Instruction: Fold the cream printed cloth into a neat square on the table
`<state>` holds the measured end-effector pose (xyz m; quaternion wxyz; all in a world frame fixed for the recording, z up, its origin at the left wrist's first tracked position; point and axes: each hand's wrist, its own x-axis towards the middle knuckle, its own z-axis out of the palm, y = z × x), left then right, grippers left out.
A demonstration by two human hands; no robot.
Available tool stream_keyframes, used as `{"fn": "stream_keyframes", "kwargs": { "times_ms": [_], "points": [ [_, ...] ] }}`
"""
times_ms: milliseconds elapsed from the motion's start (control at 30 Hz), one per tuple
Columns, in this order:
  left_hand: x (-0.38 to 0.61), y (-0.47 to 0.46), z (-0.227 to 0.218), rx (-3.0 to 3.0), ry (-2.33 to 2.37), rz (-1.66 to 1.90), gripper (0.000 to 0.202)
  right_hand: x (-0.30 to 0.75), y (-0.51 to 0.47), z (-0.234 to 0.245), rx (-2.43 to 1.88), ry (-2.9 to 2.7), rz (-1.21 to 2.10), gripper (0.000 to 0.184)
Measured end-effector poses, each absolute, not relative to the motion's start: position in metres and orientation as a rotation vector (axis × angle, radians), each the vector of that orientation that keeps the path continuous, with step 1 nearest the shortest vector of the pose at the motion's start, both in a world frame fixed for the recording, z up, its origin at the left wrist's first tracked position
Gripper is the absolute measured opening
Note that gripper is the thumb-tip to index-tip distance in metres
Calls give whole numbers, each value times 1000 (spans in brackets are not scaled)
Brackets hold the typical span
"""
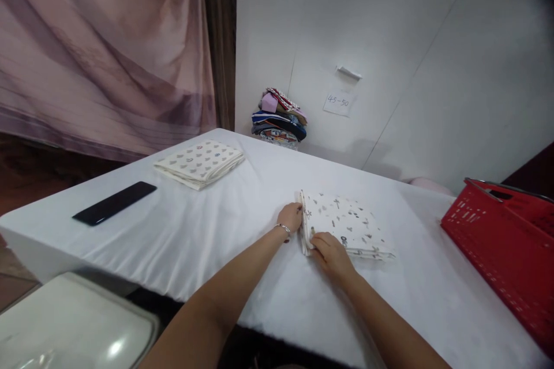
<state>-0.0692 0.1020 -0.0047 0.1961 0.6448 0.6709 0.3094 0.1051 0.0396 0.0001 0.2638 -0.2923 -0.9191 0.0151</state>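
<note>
A folded white cloth with a small scattered print (346,222) lies flat on the white-covered table (208,248), its layers showing along the front and left edges. My left hand (291,217), with a bracelet at the wrist, is closed on the cloth's left edge. At the near left corner of the same cloth, my right hand (331,253) pinches the edge between thumb and fingers. The fingertips of my left hand are partly hidden against the fabric.
Another folded white cloth with grey shapes (201,162) lies to the left, near a black phone-like slab (115,203). A red plastic basket (502,253) stands at the right. Behind the table's far edge rises a stack of folded clothes (279,118) by the wall.
</note>
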Motion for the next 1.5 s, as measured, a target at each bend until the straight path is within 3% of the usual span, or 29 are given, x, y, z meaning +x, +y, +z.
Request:
{"fn": "stream_keyframes", "kwargs": {
  "times_ms": [333,567,800,1000,1500],
  "points": [
    [-83,157,-7,1678,1925,915,38,102,31,-16,-814,-2349,70,21],
    [-98,185,-4,1764,1706,878,34,103,30,-21,-782,-2331,31,38],
    [-117,201,1,1784,1582,736,25,105,29,-16,-791,-2341,130,33],
    [-123,205,6,1792,1585,594,30,104,28,-13,-777,-2324,163,38],
    [-103,199,20,2168,1633,542,24,104,28,-12,-784,-2332,136,41]
  ]
}}
